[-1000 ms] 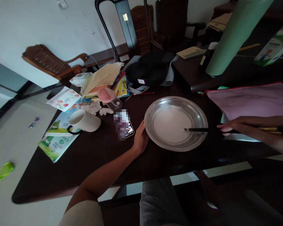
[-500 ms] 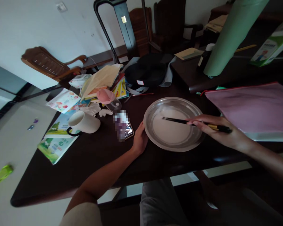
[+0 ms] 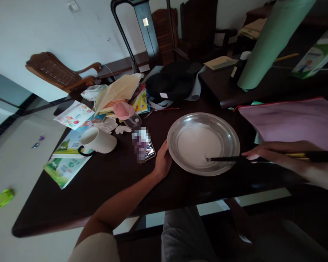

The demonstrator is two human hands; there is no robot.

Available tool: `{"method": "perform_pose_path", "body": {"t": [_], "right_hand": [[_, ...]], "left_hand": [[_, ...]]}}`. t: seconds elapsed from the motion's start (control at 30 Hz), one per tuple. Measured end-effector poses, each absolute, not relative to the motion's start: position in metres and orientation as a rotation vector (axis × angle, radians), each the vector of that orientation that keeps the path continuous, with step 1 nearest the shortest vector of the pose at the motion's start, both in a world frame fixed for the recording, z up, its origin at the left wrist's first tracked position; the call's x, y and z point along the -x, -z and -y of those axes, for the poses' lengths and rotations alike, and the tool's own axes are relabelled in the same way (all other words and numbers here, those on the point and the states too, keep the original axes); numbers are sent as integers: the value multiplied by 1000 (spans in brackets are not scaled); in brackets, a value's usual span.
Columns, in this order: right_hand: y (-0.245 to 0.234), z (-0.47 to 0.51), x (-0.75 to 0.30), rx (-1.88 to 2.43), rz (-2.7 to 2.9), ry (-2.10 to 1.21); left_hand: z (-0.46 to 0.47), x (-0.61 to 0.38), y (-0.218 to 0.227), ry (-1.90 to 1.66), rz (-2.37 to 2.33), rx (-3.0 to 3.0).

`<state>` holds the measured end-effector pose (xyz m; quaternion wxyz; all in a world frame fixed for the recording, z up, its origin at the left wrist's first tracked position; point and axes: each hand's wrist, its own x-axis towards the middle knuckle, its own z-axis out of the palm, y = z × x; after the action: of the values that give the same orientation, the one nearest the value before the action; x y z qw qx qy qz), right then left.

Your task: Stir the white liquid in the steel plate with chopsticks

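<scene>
Dark, glossy wood formed the surface (image 3: 106, 174); around the round metal bowl (image 3: 231, 145), a black bag (image 3: 168, 83) lay at eleven o'clock, a phone (image 3: 151, 151) and smooth white mug (image 3: 106, 140) at nine, a pink pouch (image 3: 289, 122) near three. The right hand (image 3: 282, 149) had its fingers closed round slender chopsticks (image 3: 226, 159); the left hand (image 3: 163, 162) touched the rim, its grip partly hidden.

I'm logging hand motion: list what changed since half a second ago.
The right hand has drawn back rightward from over the rim of the bowl, bringing the tips of the chopsticks right and toward its near edge. Nothing was newly grasped or released. The left hand stays at the bowl's left side; the mug and phone stay put.
</scene>
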<state>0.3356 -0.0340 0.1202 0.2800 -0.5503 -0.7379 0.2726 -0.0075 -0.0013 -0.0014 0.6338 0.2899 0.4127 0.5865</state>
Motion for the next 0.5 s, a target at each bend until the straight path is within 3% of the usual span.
{"method": "perform_pose_path", "body": {"t": [0.13,0.3,0.5], "right_hand": [[-100,30,-305,1296,1952,-980],[-75,14,-281,1183,1947,-762],[-96,8,-300,1260,1909,-671]], "left_hand": [[1,8,2,-1342,-932,-653],[2,8,-1,-1324,-940,-623],[2,7,-3,-1323,-937,-617]]}}
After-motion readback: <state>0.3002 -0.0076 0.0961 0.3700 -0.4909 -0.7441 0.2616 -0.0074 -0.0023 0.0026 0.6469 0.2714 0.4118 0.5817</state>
